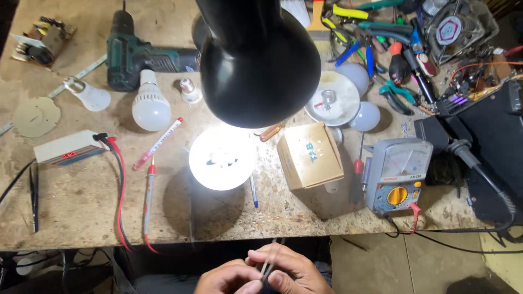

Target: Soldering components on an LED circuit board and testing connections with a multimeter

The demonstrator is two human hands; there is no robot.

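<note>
Both my hands are together at the bottom edge, below the front of the workbench. My left hand and my right hand pinch a pair of thin metal tweezers between the fingertips, its tips pointing up toward the bench edge. Straight ahead on the bench lies a brightly lit round white disc under a black desk lamp shade. A small cardboard box sits just right of the disc.
An analog multimeter stands at the right, a small white tester box with red and black leads at the left. White bulbs, a green cordless drill, pliers and cutters and a soldering iron crowd the bench.
</note>
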